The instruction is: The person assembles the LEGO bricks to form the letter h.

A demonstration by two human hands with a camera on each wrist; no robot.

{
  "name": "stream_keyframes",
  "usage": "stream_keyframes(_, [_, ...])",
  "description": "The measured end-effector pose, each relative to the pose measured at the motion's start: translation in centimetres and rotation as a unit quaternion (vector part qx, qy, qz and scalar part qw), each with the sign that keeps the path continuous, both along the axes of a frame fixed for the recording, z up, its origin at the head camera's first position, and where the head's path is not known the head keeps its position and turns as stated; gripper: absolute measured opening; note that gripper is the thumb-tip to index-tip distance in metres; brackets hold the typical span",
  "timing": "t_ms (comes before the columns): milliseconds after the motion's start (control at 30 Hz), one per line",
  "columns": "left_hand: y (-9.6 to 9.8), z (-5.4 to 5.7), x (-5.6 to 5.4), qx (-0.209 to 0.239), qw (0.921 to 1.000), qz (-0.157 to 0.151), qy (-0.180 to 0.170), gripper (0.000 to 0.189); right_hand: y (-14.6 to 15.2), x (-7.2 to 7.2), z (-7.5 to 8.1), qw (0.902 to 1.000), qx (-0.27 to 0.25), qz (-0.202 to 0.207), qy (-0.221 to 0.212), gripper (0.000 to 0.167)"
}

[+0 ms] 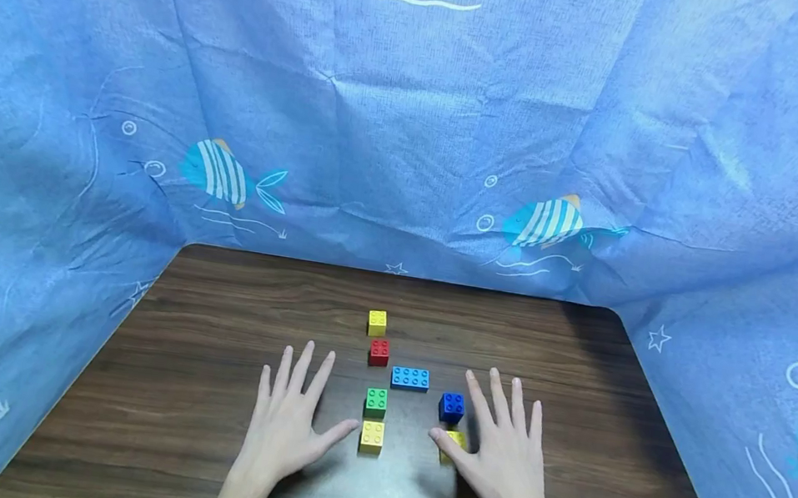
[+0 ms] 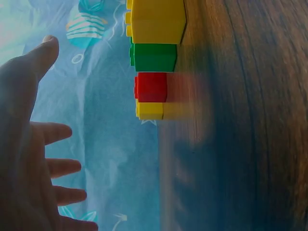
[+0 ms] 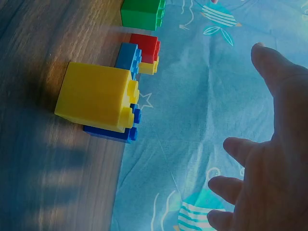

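Head view looks down — nearer wrist views share green brick (image 2: 155, 57).

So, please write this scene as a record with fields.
hands: left hand, right hand; fingers spread, holding nothing
column, far to near: far square yellow brick, square red brick, square green brick, near square yellow brick
beside column: rectangular light blue brick
near right hand: square dark blue brick, third square yellow brick
brick material: studded plastic
surface: brown wood-grain table

Green brick (image 1: 375, 403), red brick (image 1: 379, 353), fish (image 1: 224, 173) — white-striped
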State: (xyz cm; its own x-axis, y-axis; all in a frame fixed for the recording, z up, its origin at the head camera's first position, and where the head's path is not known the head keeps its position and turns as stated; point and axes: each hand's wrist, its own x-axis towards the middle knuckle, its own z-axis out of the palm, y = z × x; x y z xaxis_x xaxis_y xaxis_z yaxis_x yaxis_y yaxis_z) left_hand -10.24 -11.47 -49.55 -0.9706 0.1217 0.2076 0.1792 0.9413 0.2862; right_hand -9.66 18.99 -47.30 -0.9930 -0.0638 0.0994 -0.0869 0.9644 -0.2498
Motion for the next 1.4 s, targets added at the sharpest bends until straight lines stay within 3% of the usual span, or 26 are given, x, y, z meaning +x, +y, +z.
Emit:
stream_keyframes(233, [0.3, 0.2, -0.1, 0.054, 0.9975, -0.003, 0.046, 0.081, -0.3, 0.0, 0.2, 0.9997, -0.009, -0.008, 0.02, 0.097])
stream_keyframes(367, [0.5, 0.3, -0.3, 0.109, 0.9875, -0.013, 0.113, 0.059, -0.1, 0.1, 0.1, 0.9947, -0.019, 0.015, 0.1, 0.081])
stream_keyframes(500, [0.6, 0.4, -0.5, 0.18, 0.9716, -0.029, 0.151, 0.045, 0.2, -0.2, -0.3, 0.9787, -0.053, 0.09, 0.177, 0.047])
stream_keyframes(567, [0.8, 0.3, -0.4, 0.218, 0.9649, -0.04, 0.141, 0.041, 0.3, -0.2, -0.4, 0.9726, -0.064, 0.132, 0.181, 0.036])
stream_keyframes(667, [1.0, 0.0, -0.4, 0.244, 0.9625, -0.059, 0.102, 0.035, 0.3, -0.2, -0.8, 0.9686, -0.059, 0.172, 0.17, 0.032])
stream_keyframes(933, [1.8, -1.5, 0.2, 0.18, 0.9789, -0.095, 0.017, 0.033, 0.4, 0.0, -1.5, 0.9743, -0.043, 0.189, 0.116, 0.035])
stream_keyframes(1100, [2.3, -1.9, 0.2, 0.145, 0.9829, -0.107, -0.036, 0.043, 0.6, 0.1, -1.8, 0.98, -0.032, 0.184, 0.071, 0.037])
stream_keyframes(1400, [2.7, -2.7, 0.2, 0.134, 0.9809, -0.141, -0.005, 0.045, 0.7, 0.1, -2.0, 0.9842, -0.026, 0.171, 0.036, 0.038])
